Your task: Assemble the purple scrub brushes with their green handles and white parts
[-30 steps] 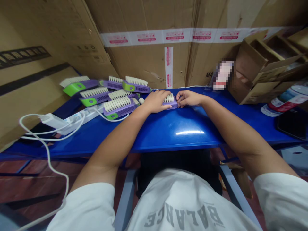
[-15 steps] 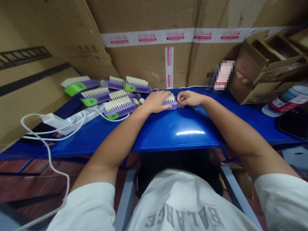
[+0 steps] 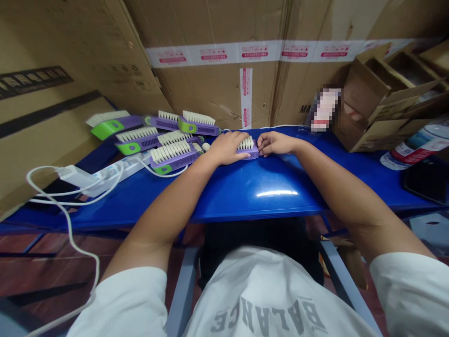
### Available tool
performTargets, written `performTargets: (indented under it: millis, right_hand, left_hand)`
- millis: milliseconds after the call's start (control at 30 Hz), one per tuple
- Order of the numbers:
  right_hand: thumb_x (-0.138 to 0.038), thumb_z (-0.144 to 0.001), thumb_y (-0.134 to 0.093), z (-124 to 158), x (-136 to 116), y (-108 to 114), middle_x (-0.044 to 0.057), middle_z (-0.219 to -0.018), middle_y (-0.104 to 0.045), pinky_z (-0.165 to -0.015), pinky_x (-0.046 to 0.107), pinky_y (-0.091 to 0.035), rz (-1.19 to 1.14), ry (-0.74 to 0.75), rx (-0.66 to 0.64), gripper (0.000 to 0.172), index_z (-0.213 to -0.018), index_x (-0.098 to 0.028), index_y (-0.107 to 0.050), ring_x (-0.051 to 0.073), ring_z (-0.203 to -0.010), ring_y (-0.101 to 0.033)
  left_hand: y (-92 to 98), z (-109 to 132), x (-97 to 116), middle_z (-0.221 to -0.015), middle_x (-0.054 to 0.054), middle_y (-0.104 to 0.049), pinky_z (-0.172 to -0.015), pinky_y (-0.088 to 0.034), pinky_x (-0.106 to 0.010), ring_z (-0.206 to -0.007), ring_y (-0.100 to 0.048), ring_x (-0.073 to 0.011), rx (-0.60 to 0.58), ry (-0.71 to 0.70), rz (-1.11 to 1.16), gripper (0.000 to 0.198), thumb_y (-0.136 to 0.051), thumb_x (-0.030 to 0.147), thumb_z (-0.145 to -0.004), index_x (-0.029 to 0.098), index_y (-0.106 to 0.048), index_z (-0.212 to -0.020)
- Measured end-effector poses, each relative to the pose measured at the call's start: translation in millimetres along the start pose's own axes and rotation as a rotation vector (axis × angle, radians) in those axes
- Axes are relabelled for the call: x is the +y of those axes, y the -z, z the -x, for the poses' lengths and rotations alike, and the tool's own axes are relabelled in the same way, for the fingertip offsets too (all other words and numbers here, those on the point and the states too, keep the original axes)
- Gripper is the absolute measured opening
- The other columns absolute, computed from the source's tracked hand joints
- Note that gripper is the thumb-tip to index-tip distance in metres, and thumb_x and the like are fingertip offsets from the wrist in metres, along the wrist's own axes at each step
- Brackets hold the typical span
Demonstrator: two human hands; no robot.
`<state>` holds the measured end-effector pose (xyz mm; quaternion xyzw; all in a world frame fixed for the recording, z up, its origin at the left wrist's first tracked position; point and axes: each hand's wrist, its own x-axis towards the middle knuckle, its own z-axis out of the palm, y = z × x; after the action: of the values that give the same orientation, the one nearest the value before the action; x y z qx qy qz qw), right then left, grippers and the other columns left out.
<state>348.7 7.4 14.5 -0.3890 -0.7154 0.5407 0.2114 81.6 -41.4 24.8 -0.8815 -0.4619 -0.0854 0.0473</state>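
A purple scrub brush (image 3: 249, 150) with white bristles lies bristles up on the blue table. My left hand (image 3: 228, 148) wraps over it from the left, thumb along the near side, hiding part of it. At the brush's right end, the fingers of my right hand (image 3: 272, 143) are curled together; whatever they pinch there is too small to make out. To the left lie several more brushes of the same kind, purple with green ends, among them a near one (image 3: 170, 156) and a far-left one (image 3: 111, 123).
A white power strip (image 3: 112, 174) with cables lies on the left of the blue table (image 3: 238, 199). Cardboard boxes (image 3: 213, 89) stand behind. On the right are an open divided carton (image 3: 368, 103), a water bottle (image 3: 414, 147) and a dark phone-like slab (image 3: 426, 180).
Both hands stay at the brush with almost the same grip. The whole view has shifted very slightly; nothing on the table has visibly moved.
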Motion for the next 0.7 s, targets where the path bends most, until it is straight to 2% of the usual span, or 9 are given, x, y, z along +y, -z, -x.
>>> performTargets:
  millis: [133,233,367,533,633,700]
  right_hand:
    - [0.004,-0.074,-0.095,1,-1,0,-0.002,-0.077,-0.081,-0.065,0.020,-0.064,0.001,-0.004,-0.007,0.044,-0.095,-0.021,-0.066,0.014,-0.068,-0.079]
    - [0.003,-0.073,-0.097,1,-1,1,-0.002,-0.077,-0.081,-0.066,0.021,-0.065,-0.006,-0.008,-0.013,0.045,-0.094,-0.021,-0.065,0.014,-0.069,-0.079]
    - [0.003,-0.072,-0.096,0,0,1,-0.002,-0.077,-0.082,-0.067,0.021,-0.067,-0.017,0.001,-0.012,0.044,-0.094,-0.021,-0.065,0.014,-0.069,-0.080]
    - [0.002,-0.072,-0.097,-1,2,1,-0.002,-0.077,-0.081,-0.066,0.021,-0.067,-0.016,-0.005,0.001,0.044,-0.093,-0.021,-0.065,0.014,-0.069,-0.080]
    - [0.002,-0.073,-0.098,-2,4,2,-0.001,-0.078,-0.081,-0.067,0.021,-0.067,-0.014,-0.016,0.004,0.045,-0.094,-0.021,-0.065,0.014,-0.069,-0.080]
    - [0.002,-0.073,-0.099,-2,5,3,0.000,-0.079,-0.081,-0.068,0.022,-0.068,-0.016,-0.030,0.008,0.045,-0.094,-0.021,-0.066,0.014,-0.070,-0.080]
  left_hand:
    - [-2.5,-1,-3,-0.173,-0.019,-0.065,-0.130,-0.049,-0.053,-0.154,-0.065,-0.0424,-0.001,-0.015,0.034,0.080,-0.072,0.056,-0.105,0.021,-0.053,-0.175]
    - [-3.3,0,-2,-0.176,-0.019,-0.061,-0.133,-0.045,-0.057,-0.160,-0.059,-0.0438,0.066,-0.007,0.083,0.078,-0.068,0.058,-0.107,0.022,-0.053,-0.176]
    - [-0.6,3,0,-0.179,-0.019,-0.058,-0.138,-0.038,-0.060,-0.165,-0.053,-0.0428,0.158,0.051,0.107,0.068,-0.050,0.054,-0.117,0.023,-0.053,-0.177]
    - [8.9,5,0,-0.175,-0.016,-0.064,-0.132,-0.045,-0.058,-0.161,-0.058,-0.0389,0.167,0.138,0.105,0.061,-0.033,0.043,-0.120,0.025,-0.060,-0.172]
    - [15.1,5,-5,-0.170,-0.015,-0.069,-0.129,-0.049,-0.061,-0.158,-0.062,-0.0401,0.203,0.224,0.081,0.059,-0.036,0.034,-0.116,0.025,-0.066,-0.166]
    - [16.8,5,-13,-0.166,-0.015,-0.073,-0.126,-0.052,-0.061,-0.155,-0.066,-0.0405,0.184,0.290,0.061,0.059,-0.043,0.026,-0.110,0.024,-0.069,-0.163]
